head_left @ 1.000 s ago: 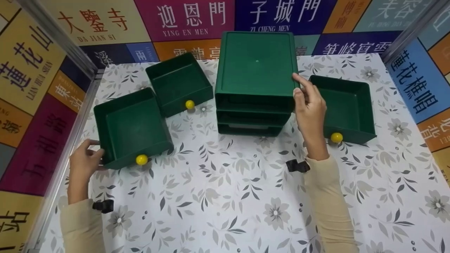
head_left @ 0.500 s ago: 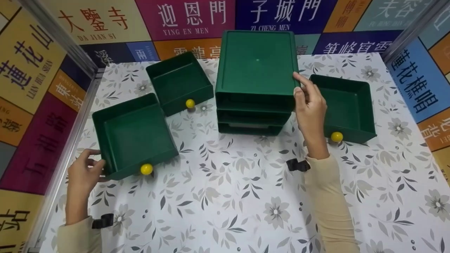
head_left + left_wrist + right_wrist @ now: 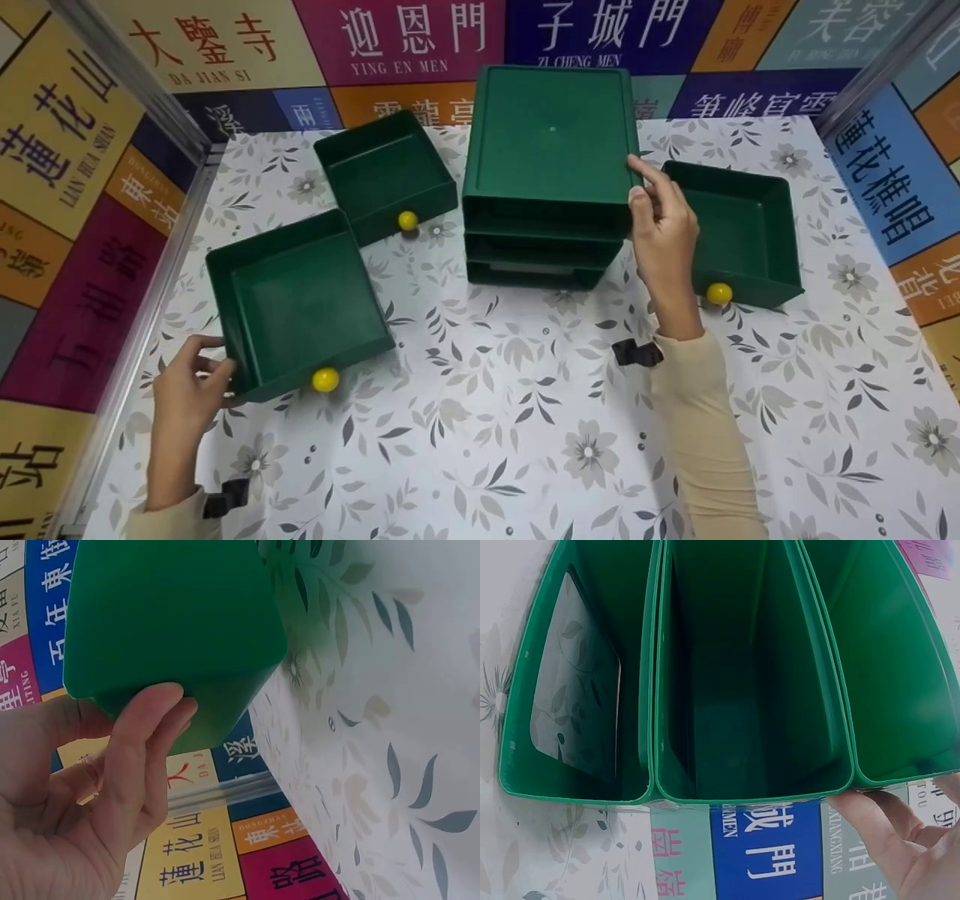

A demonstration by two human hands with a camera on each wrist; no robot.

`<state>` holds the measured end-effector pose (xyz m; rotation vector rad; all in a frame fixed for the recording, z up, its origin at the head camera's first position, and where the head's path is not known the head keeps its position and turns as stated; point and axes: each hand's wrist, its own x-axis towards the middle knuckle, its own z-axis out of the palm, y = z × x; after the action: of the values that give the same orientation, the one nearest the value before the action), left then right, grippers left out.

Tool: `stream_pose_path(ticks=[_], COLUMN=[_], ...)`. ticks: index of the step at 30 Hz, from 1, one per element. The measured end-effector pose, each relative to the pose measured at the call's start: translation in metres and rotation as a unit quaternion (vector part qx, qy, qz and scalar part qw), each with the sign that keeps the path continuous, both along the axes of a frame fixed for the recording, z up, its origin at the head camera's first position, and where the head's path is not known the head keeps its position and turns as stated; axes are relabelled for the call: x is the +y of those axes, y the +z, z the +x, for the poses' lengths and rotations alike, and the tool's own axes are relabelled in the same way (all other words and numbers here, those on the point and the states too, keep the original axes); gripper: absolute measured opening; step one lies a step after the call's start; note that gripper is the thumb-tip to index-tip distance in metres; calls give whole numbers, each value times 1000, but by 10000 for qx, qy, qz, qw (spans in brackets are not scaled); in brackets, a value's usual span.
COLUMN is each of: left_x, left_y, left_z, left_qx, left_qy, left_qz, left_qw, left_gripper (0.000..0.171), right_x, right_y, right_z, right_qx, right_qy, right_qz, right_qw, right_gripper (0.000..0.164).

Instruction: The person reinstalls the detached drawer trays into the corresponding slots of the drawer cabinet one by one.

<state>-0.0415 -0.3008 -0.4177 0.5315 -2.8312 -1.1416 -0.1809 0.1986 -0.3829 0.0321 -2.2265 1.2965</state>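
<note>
My left hand (image 3: 193, 394) grips the near left corner of a green drawer (image 3: 307, 300) with a yellow knob (image 3: 325, 379) on its front. In the left wrist view, thumb and fingers pinch the corner of that drawer (image 3: 180, 615). A green drawer cabinet (image 3: 555, 135) stands at the back, its several slots facing me without drawers. My right hand (image 3: 667, 232) holds its upper right side near the front edge. From the right wrist view, the cabinet (image 3: 900, 690) shows its hollow compartments side by side, with my right hand (image 3: 907, 840) at the top one's edge.
Another green drawer (image 3: 390, 165) rests behind the held one, left of the cabinet. A third drawer (image 3: 750, 225) lies right of the cabinet, behind my right hand. A leaf-patterned white table (image 3: 480, 420) lies beneath, with colourful lettered panels (image 3: 405, 37) walling three sides.
My left hand has drawn the left drawer toward me and slightly right, away from the drawer behind it. My right hand and the cabinet stay in place.
</note>
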Motion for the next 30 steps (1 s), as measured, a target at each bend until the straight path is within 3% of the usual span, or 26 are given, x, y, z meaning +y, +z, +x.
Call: stream_pose_path(ticks=[6, 17, 22, 30], left_x=[12, 47, 58, 72], left_y=[-1, 1, -1, -3], left_z=[3, 8, 11, 14], left_qx=[-5, -116, -285, -250], left_qy=[-183, -619, -797, -1028], left_qz=[-239, 101, 253, 361], left_qw=[9995, 9980, 9961, 9937], left_gripper=[32, 33, 32, 31], right_x=[0, 1, 0, 1], right_y=[0, 0, 0, 0], right_z=[-1, 1, 1, 1], right_qx=[-6, -83, -50, -51], right_qy=[-11, 84, 84, 45], right_qz=[9, -94, -74, -87], right_qw=[10000, 9999, 9999, 9999], right_gripper=[31, 31, 31, 31])
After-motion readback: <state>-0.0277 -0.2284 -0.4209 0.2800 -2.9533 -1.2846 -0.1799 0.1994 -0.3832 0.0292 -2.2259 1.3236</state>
